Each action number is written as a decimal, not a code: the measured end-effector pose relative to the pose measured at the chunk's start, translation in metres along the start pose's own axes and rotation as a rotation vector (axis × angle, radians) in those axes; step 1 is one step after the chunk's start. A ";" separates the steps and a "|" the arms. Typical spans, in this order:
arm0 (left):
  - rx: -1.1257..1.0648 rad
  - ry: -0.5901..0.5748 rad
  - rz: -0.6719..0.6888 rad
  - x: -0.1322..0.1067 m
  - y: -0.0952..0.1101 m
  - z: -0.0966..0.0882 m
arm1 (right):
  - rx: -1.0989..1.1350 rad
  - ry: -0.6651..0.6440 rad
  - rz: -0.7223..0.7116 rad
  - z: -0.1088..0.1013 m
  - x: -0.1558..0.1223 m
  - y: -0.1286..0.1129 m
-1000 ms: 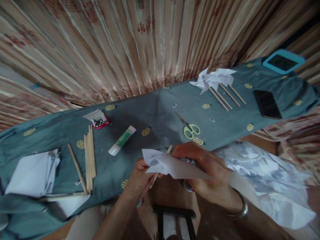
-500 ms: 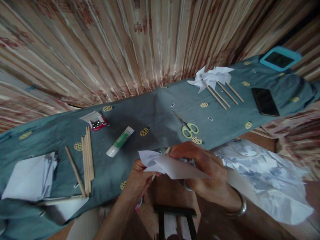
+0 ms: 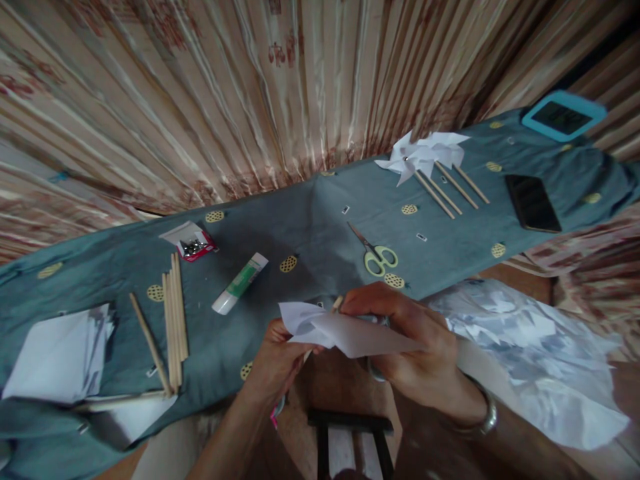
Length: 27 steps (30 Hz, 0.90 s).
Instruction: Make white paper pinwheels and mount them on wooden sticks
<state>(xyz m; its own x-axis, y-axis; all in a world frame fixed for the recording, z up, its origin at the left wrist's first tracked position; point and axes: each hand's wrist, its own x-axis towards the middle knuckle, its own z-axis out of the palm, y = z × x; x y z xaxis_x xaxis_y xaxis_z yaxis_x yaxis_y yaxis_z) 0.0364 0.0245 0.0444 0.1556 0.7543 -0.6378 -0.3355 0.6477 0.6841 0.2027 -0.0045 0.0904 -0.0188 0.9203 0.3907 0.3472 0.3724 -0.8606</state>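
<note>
Both hands work at the near edge of a table under a blue-grey cloth (image 3: 280,220). My left hand (image 3: 280,363) is closed round a thin wooden stick (image 3: 337,304) and the back of a white folded paper pinwheel (image 3: 345,331). My right hand (image 3: 413,343) is closed on the pinwheel's middle, its fingertips pinched at the stick's top end. What the fingertips pinch is hidden. The paper covers part of both hands.
On the cloth lie yellow-handled scissors (image 3: 377,253), a glue stick (image 3: 240,283), a packet of pins (image 3: 193,243), loose wooden sticks (image 3: 173,320), a stack of white paper (image 3: 57,353), finished pinwheels on sticks (image 3: 430,163), a black phone (image 3: 533,203) and a blue-framed device (image 3: 563,115). A bag of paper scraps (image 3: 530,353) sits at right.
Both hands hold the pinwheel and stick in nearly the same place. The view has shifted slightly; nothing on the table has moved.
</note>
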 end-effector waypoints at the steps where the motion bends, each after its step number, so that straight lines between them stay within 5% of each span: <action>1: 0.002 -0.001 0.002 0.001 -0.001 -0.001 | 0.018 0.005 0.045 0.000 0.000 0.000; 10: 0.089 -0.188 0.013 0.001 -0.001 -0.001 | 0.557 0.086 0.534 0.008 0.015 0.030; 17: 0.090 -0.084 0.040 0.000 -0.008 0.002 | 0.746 0.004 0.699 0.013 0.021 0.052; 27: 0.042 0.056 0.031 -0.014 -0.031 0.002 | 0.816 -0.086 0.758 0.015 0.013 0.061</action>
<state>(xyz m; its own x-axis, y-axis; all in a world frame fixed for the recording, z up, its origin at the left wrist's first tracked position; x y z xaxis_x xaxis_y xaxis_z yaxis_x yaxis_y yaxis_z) 0.0467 -0.0062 0.0328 0.0935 0.7678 -0.6339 -0.2995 0.6289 0.7175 0.2097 0.0318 0.0386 -0.1390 0.9362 -0.3228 -0.4224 -0.3509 -0.8357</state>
